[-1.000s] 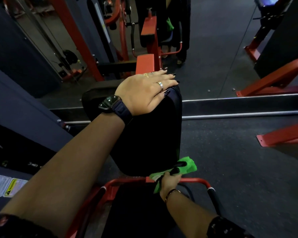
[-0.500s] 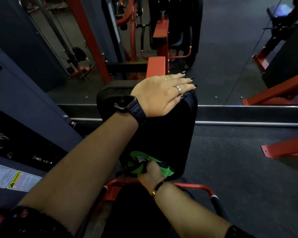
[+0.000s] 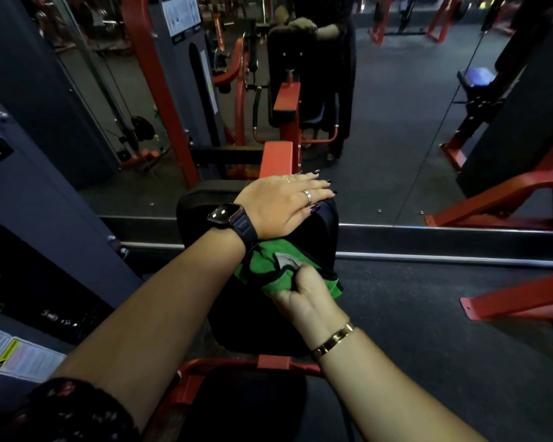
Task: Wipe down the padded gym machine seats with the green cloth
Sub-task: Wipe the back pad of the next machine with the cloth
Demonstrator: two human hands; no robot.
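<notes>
The left hand (image 3: pixel 284 202) lies flat, palm down, with the fingers straight and close together across the top edge of the black pad (image 3: pixel 253 320). This placement most likely braces the pad so that it does not yield under wiping pressure. The right hand (image 3: pixel 304 298) grips the green cloth (image 3: pixel 262 266), fingers curled into a bunched fold. It presses the cloth against the upper face of the pad, just below the left wrist and toward the pad's right edge. The cloth is crumpled rather than spread, which gives a firm hold but puts a narrower patch in contact on each stroke. The cloth does not cover the lower face of the pad, down to the red frame (image 3: pixel 273 362) beneath its bottom edge. Judged step: wiping the pad face. Risk: the strip under the left palm cannot be reached until that hand is lifted.
</notes>
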